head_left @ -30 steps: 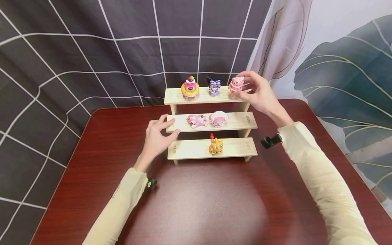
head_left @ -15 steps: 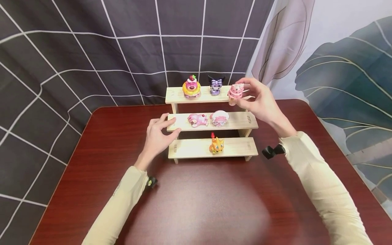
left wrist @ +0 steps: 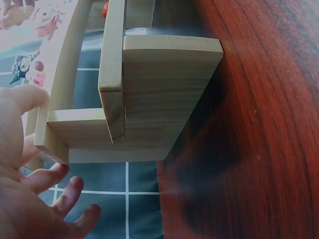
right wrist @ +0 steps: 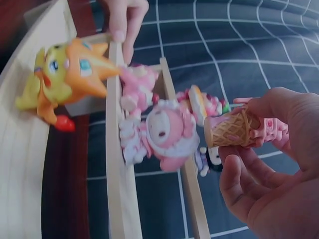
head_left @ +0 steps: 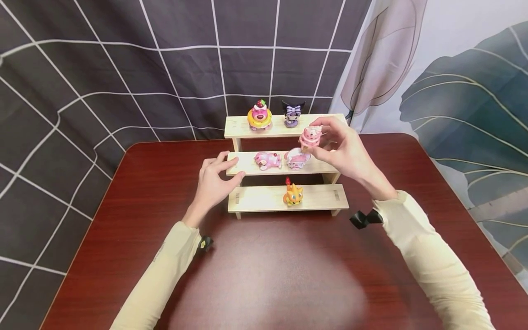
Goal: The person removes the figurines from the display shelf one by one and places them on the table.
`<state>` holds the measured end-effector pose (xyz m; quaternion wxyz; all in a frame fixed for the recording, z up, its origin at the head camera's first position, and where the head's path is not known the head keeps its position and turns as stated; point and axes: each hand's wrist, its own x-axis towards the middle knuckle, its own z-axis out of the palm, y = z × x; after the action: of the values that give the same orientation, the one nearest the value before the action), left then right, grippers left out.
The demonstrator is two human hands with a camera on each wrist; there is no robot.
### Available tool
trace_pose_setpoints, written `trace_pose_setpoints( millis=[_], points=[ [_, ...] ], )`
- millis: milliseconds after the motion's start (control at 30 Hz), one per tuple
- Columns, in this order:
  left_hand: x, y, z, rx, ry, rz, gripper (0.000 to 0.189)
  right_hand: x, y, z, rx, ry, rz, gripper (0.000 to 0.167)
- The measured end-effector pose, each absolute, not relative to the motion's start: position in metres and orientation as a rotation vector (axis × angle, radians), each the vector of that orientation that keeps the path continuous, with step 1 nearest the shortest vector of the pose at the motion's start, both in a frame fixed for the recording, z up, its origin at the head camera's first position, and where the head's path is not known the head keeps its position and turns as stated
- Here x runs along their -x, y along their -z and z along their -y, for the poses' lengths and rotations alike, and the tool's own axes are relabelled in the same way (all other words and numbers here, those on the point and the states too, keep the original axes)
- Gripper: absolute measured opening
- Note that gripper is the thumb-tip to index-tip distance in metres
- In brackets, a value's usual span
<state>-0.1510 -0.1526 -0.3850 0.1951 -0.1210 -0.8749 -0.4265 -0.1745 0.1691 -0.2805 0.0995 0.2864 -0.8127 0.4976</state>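
Observation:
My right hand [head_left: 350,153] pinches a pink ice-cream-cone figurine [head_left: 310,136] between thumb and fingers, in the air before the top tier. Its waffle-patterned cone [right wrist: 232,128] shows in the right wrist view. Just beneath, a pink-and-white hooded figurine [head_left: 297,158] sits on the middle tier beside a lying pink bear figurine [head_left: 267,161]. My left hand [head_left: 212,183] holds the left end of the middle tier of a three-tier wooden display stand [head_left: 321,198], thumb at the front edge; its other fingers [left wrist: 70,194] spread loosely beyond the board's end.
On the top tier stand a bear figurine in a yellow ring [head_left: 260,118] and a purple-and-black figurine [head_left: 292,115]. An orange cat-like figurine [head_left: 293,195] with a red tail tip is on the bottom tier. Behind the reddish-brown table [head_left: 268,275] hangs a dark grid-patterned curtain [head_left: 173,68].
My right hand has lifted the ice-cream-cone figurine off the right of the top tier and brought it forward and leftward. My left hand stays on the middle tier's end.

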Motion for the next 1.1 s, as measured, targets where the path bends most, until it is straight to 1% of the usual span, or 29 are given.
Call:
trace_pose_setpoints(
  millis=[400, 800, 1100],
  points=[
    [0.153, 0.385, 0.152, 0.345, 1.195, 2.44, 0.044, 0.155, 0.286, -0.151, -0.887, -1.508, 2.4, 0.045],
    [0.152, 0.384, 0.152, 0.352, 1.188, 2.45, 0.045, 0.134, 0.3, -0.13, -1.023, -1.687, 2.333, 0.05],
    [0.152, 0.385, 0.152, 0.34, 1.172, 2.449, 0.045, 0.117, 0.315, -0.115, -1.07, -1.649, 2.366, 0.048]
  ],
)
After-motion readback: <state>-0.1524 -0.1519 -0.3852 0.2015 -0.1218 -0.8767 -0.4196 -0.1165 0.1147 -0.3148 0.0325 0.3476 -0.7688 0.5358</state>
